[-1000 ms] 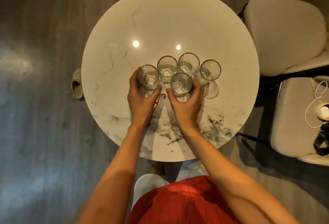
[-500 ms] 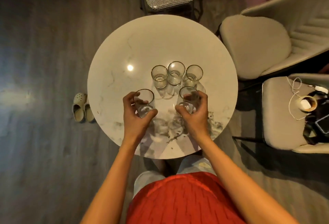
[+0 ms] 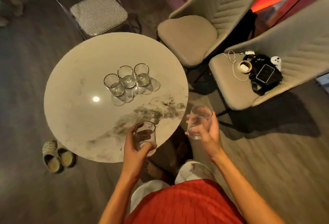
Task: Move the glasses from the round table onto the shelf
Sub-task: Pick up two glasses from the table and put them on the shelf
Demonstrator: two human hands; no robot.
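Head view: hands each grip glass; fingers partly hidden behind.

- Left glass: lower part hidden behind left hand fingers; hand also covers table near edge.
- Right glass: far side behind right hand.
- Both forearms cut off by bottom edge.
- Upper-left corner blurred, can't tell what's there.
- Chair backs cut by top/right edges.
- Small items by phone too small to ID.
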